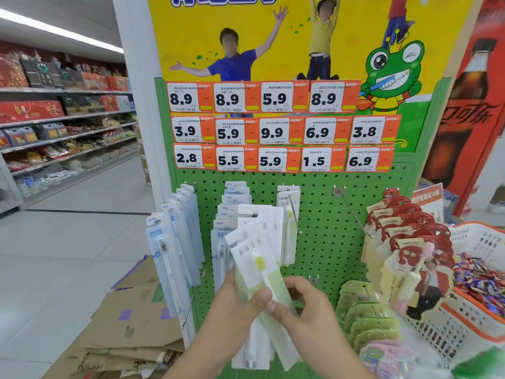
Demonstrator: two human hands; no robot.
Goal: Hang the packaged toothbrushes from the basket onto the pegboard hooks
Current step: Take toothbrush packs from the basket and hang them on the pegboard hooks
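I hold a fanned bunch of white-and-green packaged toothbrushes [259, 258] in front of the green pegboard [328, 242]. My left hand [235, 305] grips the bunch from the left, thumb across the front pack. My right hand [308, 307] pinches the packs' lower right edge. Just behind the bunch, one matching pack [288, 214] hangs on a long hook [295, 214]. To its right a bare hook [352, 212] sticks out. The white basket [470, 318] stands at the right.
Blue toothbrush packs [175, 242] fill the left hooks and more [229, 212] hang behind my bunch. Red-topped packs [404, 236] and green ones [366, 318] hang at right. Price tags [273, 129] line the top. Flattened cardboard [128, 324] lies on the floor at left.
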